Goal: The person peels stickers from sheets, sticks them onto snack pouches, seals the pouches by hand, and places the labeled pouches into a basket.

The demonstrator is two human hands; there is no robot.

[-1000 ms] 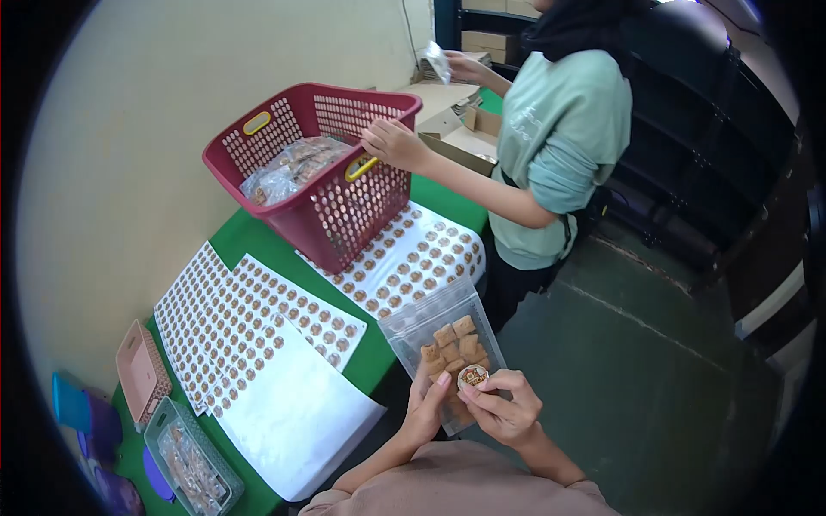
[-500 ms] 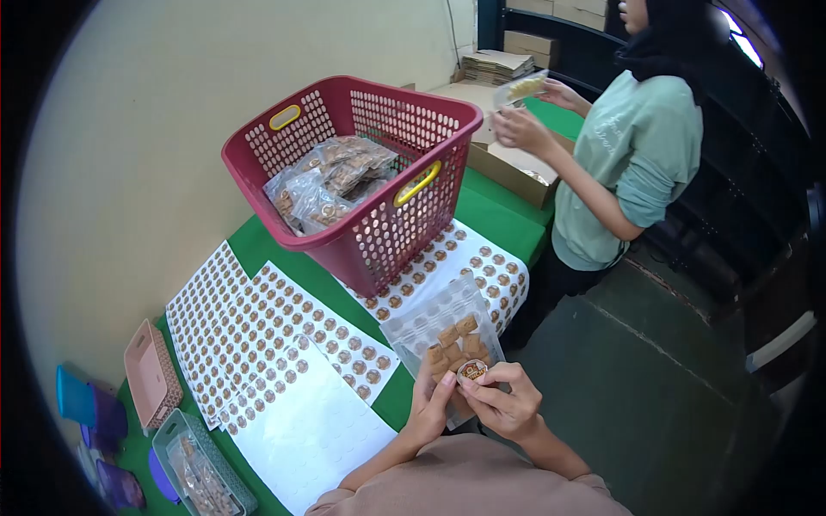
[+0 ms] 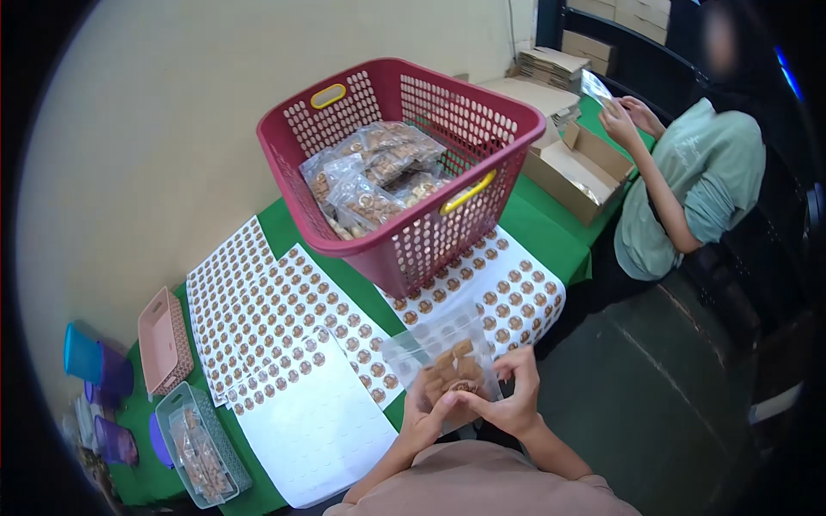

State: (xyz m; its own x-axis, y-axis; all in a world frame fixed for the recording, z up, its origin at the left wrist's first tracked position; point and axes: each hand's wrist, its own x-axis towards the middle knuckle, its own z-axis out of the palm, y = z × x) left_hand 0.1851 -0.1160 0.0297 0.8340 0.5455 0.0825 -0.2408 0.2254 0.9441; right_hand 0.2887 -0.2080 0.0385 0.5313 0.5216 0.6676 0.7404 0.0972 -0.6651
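A clear plastic pouch of brown, pillow-shaped snack pieces (image 3: pixel 449 365) is held upright in front of my body. My left hand (image 3: pixel 420 423) grips its lower left side, with the thumb on the front. My right hand (image 3: pixel 516 404) holds the lower right side, its thumb pressed on a round brown-and-white sticker (image 3: pixel 465 387) near the pouch's bottom. The right index finger is bent beside the pouch's edge. Just beyond the pouch lies a sheet of round stickers (image 3: pixel 521 297), partly under a maroon laundry basket (image 3: pixel 413 249) that contains several filled pouches (image 3: pixel 370 202).
More sticker sheets (image 3: pixel 284 314) and a partly bare backing sheet (image 3: pixel 314 430) cover the green table. To the left are a pink basket (image 3: pixel 163 344), a grey-green basket (image 3: pixel 206 439) with pouches and purple containers (image 3: pixel 116 440). A co-worker (image 3: pixel 697 189) stands beyond an open cardboard box (image 3: pixel 581 176).
The view has shifted, so the basket and table sit farther right. My right thumb now lies flat across the sticker, and its index finger has lifted away. The co-worker's hands have turned their pouch.
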